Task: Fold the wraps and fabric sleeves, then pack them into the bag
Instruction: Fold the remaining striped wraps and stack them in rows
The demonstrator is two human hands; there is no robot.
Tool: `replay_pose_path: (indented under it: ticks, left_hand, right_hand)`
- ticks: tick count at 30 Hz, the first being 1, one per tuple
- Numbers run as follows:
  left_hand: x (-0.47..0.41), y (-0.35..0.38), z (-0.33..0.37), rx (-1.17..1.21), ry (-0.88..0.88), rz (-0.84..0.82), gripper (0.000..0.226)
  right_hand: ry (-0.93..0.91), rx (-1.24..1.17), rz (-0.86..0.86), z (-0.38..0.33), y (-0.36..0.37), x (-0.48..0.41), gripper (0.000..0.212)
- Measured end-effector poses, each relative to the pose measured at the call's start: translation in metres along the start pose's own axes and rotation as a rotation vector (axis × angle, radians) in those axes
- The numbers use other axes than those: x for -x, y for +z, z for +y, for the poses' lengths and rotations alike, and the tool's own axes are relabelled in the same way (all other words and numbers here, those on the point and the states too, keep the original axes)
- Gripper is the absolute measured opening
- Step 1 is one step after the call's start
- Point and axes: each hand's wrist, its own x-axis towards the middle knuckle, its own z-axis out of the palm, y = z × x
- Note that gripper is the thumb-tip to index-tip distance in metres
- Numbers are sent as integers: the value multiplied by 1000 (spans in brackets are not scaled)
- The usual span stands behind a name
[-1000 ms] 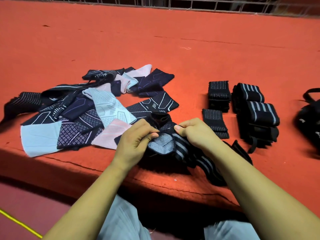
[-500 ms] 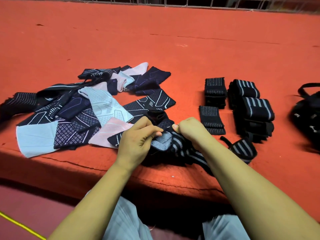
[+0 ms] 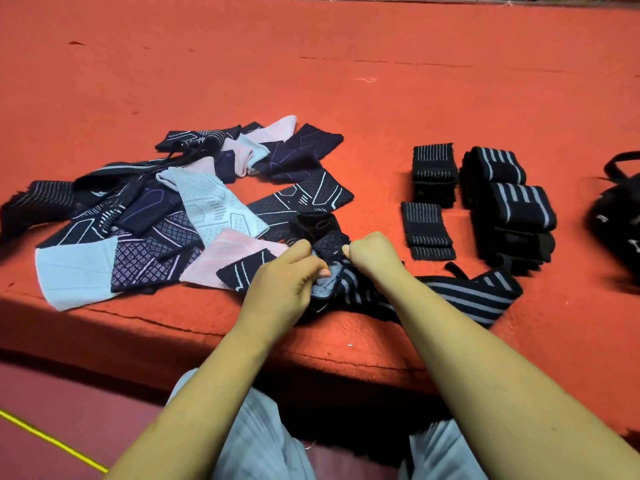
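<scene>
Nearest the camera, above the person's pale grey trousers [image 3: 263, 441], both hands worked at the front edge of the red felt-covered bench [image 3: 346, 81]. The left hand [image 3: 284, 282] and right hand [image 3: 374, 258] were closed, knuckles nearly meeting. Each pinched the bunched end of a long black elastic wrap with grey stripes [image 3: 464, 299]. Over the last second its loose tail had swung from beneath the right forearm out flat to the right, so the fold seemed only begun, with most of its length left to take up. Beyond lay the unfolded heap of navy, pink and pale blue fabric sleeves [image 3: 194, 216]. To the right stood finished black wraps [image 3: 505, 199], stacked, and the black bag [image 3: 620, 223] sat at the far right edge, its contents hidden.
</scene>
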Motion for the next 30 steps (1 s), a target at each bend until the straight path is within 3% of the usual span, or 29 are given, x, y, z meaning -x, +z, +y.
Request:
replay_pose_path:
  ticks: [5, 8, 12, 16, 22, 26, 30]
  left_hand:
    - [9, -4, -27, 61, -194, 32, 8]
    - [20, -2, -37, 226, -404, 29, 15]
    - [26, 2, -32, 475, -492, 50, 19]
    - [25, -3, -26, 529, -362, 90, 17]
    - [20, -9, -23, 561, -297, 92, 18]
    - [21, -9, -24, 562, -288, 76, 19]
    - [22, -6, -22, 553, -287, 68, 12]
  right_hand:
    - [-261, -69, -220, 7, -18, 11, 35]
    - [-369, -53, -347, 13, -27, 25, 35]
    - [-492, 53, -417, 2, -31, 44, 27]
    - [-413, -142, -416, -12, -29, 50, 30]
    - [-529, -73, -308, -11, -18, 48, 31]
    - [-528, -110, -302, -6, -14, 46, 17]
    - [-589, 68, -203, -9, -10, 47, 16]
